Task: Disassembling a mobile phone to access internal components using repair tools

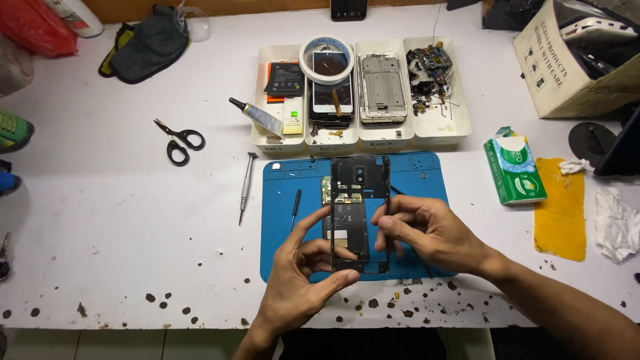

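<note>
Both my hands hold an opened black phone [353,200] above the blue work mat [293,180]. The phone's thin black frame stands up around its battery and green circuit board. My left hand [300,280] grips the lower left edge, thumb along the bottom. My right hand [427,230] pinches the right edge of the frame with its fingertips. The phone is tilted a little, its camera end pointing away from me.
Behind the mat, white trays [433,127] hold phone parts, a battery, a metal frame and a tape roll [327,61]. Scissors [179,141], a glue tube [257,115], a screwdriver [247,183] and a black pry tool [295,208] lie left. A green tissue pack [515,168], a yellow cloth [560,207] and a cardboard box [573,60] are right.
</note>
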